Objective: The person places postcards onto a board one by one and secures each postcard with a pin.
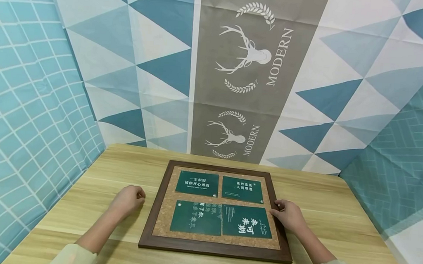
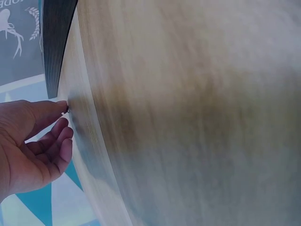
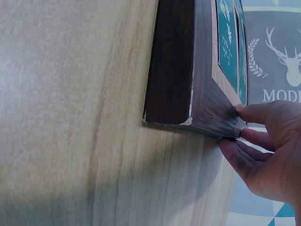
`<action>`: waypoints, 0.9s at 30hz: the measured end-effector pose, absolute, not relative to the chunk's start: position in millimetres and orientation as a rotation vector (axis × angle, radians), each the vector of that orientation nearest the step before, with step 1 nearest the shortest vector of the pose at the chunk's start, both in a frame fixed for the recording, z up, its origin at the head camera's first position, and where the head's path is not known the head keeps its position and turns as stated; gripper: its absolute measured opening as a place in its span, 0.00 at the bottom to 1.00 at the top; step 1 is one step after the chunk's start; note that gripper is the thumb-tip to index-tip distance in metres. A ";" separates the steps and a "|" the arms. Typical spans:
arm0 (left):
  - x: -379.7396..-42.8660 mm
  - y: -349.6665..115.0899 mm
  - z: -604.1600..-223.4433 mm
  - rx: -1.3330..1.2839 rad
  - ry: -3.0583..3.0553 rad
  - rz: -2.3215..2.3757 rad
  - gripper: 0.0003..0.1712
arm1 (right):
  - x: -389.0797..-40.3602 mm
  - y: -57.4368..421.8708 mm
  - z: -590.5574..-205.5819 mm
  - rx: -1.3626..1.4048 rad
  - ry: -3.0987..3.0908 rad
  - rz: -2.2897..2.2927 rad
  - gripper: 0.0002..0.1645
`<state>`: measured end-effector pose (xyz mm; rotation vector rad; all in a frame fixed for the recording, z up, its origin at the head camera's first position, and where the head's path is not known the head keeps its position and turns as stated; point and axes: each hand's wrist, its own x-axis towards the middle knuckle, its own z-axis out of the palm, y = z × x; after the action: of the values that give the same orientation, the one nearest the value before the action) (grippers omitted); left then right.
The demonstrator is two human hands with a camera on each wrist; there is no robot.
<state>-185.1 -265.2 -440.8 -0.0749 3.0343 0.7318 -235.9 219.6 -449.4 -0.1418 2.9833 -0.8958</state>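
A corkboard (image 1: 187,197) with a dark brown wooden frame lies flat on the table, and several green cards with white lettering lie on its cork. The lower right card (image 1: 248,222) meets the edge of the lower left card (image 1: 196,218). Small clear pushpins show on some cards, one of them a pushpin (image 1: 179,204) at the lower left card's corner. Left of the board, my left hand (image 1: 128,200) pinches a tiny shiny pushpin (image 2: 66,109) between thumb and finger. My right hand (image 1: 290,215) grips the frame's right side, thumb on top and fingers along the outer edge (image 3: 230,147).
The light wooden table (image 1: 78,212) extends around the board on all sides. Behind it hangs a cloth (image 1: 252,89) with triangles and deer heads. A blue gridded sheet (image 1: 23,104) hangs at left, a teal one (image 1: 399,163) at right.
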 end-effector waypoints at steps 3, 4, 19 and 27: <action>-184.9 -264.7 -440.9 -0.073 3.033 0.726 0.05 | -235.2 219.0 -449.2 -0.139 2.981 -0.902 0.27; -184.7 -264.6 -441.0 -0.073 3.031 0.725 0.05 | -234.9 218.7 -448.9 -0.144 2.981 -0.903 0.27; -186.0 -263.7 -443.8 -0.065 3.070 0.740 0.05 | -235.1 219.6 -449.8 -0.146 2.982 -0.907 0.27; -186.9 -262.5 -443.1 -0.068 3.074 0.752 0.04 | -235.4 219.3 -449.0 -0.135 2.977 -0.920 0.26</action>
<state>-186.9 -262.5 -443.1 -0.0677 3.0737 0.7522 -235.4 219.3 -449.0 -0.1352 2.9771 -0.9203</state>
